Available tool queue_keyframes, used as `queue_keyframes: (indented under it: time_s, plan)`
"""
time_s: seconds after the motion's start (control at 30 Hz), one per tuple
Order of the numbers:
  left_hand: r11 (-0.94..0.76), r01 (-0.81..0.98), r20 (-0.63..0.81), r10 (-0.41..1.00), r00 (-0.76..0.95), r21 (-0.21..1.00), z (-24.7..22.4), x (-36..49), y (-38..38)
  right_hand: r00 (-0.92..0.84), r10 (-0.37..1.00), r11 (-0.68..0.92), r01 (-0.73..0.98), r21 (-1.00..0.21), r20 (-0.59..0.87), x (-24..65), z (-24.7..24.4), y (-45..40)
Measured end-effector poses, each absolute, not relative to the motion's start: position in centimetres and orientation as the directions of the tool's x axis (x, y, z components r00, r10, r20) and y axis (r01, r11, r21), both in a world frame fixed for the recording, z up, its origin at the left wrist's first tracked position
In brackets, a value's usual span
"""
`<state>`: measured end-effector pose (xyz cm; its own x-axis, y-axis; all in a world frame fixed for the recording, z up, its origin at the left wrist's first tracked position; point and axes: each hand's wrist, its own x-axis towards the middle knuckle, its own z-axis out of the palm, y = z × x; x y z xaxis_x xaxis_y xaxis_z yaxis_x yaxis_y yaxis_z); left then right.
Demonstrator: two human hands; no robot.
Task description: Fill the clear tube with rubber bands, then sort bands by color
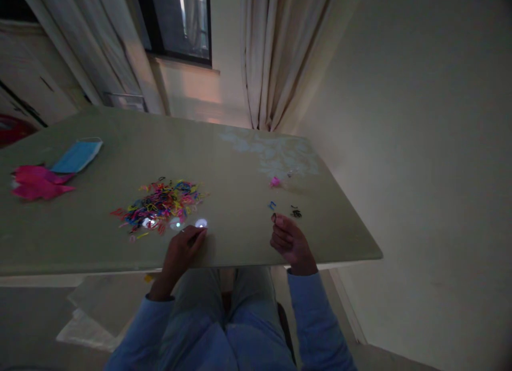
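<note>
A pile of small, many-coloured rubber bands (164, 200) is spread over the table left of centre. Just right of its near edge, my left hand (184, 248) rests near the table's front edge, fingers pressed together. Anything between those fingertips is hidden. My right hand (291, 240), raised slightly over the table, pinches a small black rubber band (274, 217) between thumb and forefinger. Beyond that hand lie a few blue bands (272, 205), and to their right a little cluster of black bands (296, 213).
Farther back on the table (236, 174) are a small bright pink item (274, 182) and a clear piece (290, 174). A blue face mask (78, 156) and a crumpled pink item (40, 183) lie at the left. Light spots reflect near the pile. A wall (400, 147) borders the right side.
</note>
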<state>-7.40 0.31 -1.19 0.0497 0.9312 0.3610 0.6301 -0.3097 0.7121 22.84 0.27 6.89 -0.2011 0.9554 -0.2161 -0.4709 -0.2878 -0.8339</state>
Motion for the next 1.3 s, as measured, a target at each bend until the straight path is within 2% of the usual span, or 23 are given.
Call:
queue_keyframes:
  time_s: [0.07,0.1,0.13,0.2,0.27,0.53,0.8,1.03,1.13,1.2,1.3]
  plan:
    - [-0.307,0.641,0.361,0.931,0.049,0.704,-1.0,-7.4,0.3,0.179,0.972,-0.111,-0.208,-0.972,-0.15,26.4,6.1,1.1]
    - [-0.304,0.646,0.358,0.933,0.051,0.7,-1.0,-7.4,0.3,0.354,0.932,-0.079,0.003,-0.997,-0.073,28.2,5.6,1.7]
    - [-0.3,0.651,0.353,0.934,0.053,0.697,-1.1,-7.4,0.4,0.472,0.881,-0.097,0.228,-0.969,0.023,30.0,5.1,2.3]
    - [-0.293,0.657,0.343,0.938,0.056,0.695,-1.3,-7.5,0.4,0.499,0.851,-0.188,0.582,-0.791,0.164,32.8,4.1,3.3]
    - [-0.285,0.667,0.341,0.939,0.049,0.688,-1.5,-7.6,0.5,0.43,0.884,-0.215,0.722,-0.658,0.182,34.4,3.1,4.0]
    - [-0.271,0.704,0.329,0.943,0.057,0.656,-1.9,-7.9,0.6,0.333,0.93,-0.2,0.811,-0.55,0.153,35.2,1.6,5.3]
    - [-0.258,0.703,0.327,0.944,0.038,0.662,-1.8,-7.7,0.6,0.17,0.978,-0.097,0.885,-0.455,0.122,35.7,2.4,7.2]
    - [-0.244,0.695,0.311,0.95,0.03,0.676,-1.6,-7.6,0.4,0.114,0.988,-0.058,0.9,-0.433,0.104,36.0,3.3,7.0]
    - [-0.253,0.687,0.307,0.951,0.045,0.681,-1.5,-7.6,0.5,0.152,0.977,-0.068,0.886,-0.459,0.149,35.6,3.9,6.0]
    - [-0.253,0.683,0.308,0.95,0.043,0.685,-1.5,-7.5,0.5,0.19,0.961,-0.055,0.846,-0.531,0.203,34.1,4.0,4.7]
    - [-0.248,0.662,0.306,0.952,0.028,0.708,-1.4,-7.3,0.5,0.127,0.96,0.071,0.751,-0.656,0.249,30.0,3.4,2.2]
